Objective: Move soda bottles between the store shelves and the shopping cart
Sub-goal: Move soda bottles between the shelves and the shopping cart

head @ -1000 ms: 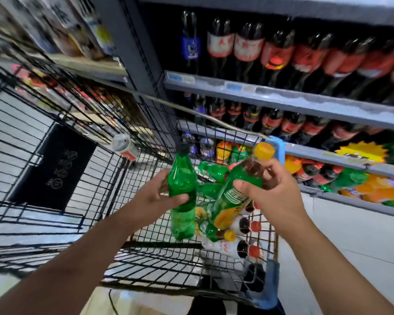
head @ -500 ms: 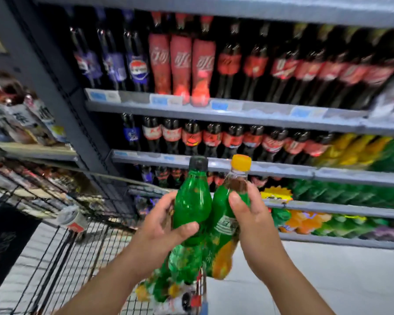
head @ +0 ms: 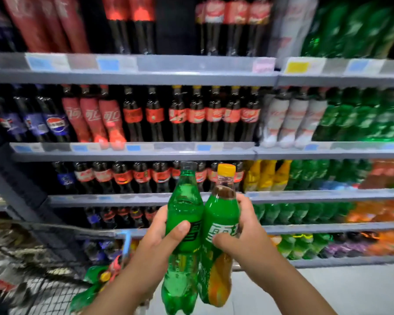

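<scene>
Currently, the left hand (head: pixel 159 235) wraps curled fingers around the green bottle (head: pixel 183 223); the right hand (head: pixel 243 233) grips the yellow-capped bottle (head: pixel 221 223) likewise. Both bottles stand upright, touching, in front of the shelves (head: pixel 146 153), with the cart (head: pixel 55 280) at lower left.
</scene>
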